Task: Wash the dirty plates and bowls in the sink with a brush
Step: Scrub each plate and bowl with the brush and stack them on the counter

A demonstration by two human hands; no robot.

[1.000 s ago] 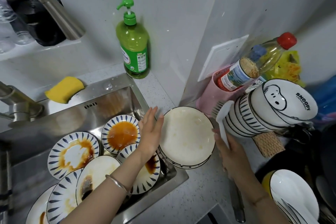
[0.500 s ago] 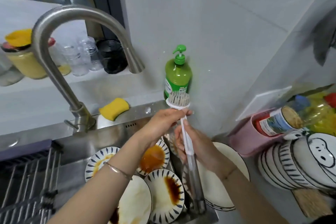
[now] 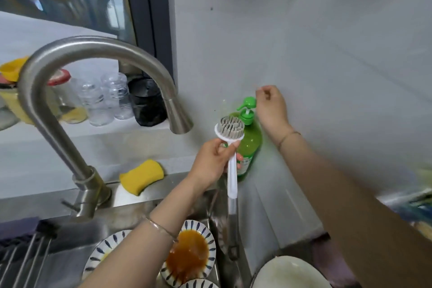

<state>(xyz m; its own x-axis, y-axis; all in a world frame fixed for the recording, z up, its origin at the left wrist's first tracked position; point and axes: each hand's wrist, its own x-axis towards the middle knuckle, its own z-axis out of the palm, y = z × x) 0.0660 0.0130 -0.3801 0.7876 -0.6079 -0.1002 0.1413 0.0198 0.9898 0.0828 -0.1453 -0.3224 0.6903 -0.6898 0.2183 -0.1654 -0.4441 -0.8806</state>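
A curved tap (image 3: pixel 93 58) is seen arching over the sink (image 3: pixel 131 216), where blue-rimmed plates (image 3: pixel 189 255) smeared with brown sauce are lying, and a white plate (image 3: pixel 289 273) is set on the counter to their right. A green soap bottle (image 3: pixel 251 145) is stood against the wall, with a yellow sponge (image 3: pixel 141 175) laid on the sink's back ledge. The brush (image 3: pixel 232 177) is gripped just under its head by the left hand (image 3: pixel 210 166), bristles up before the bottle; the right hand (image 3: pixel 272 110) is held with curled fingers beside the pump, and contact cannot be told.
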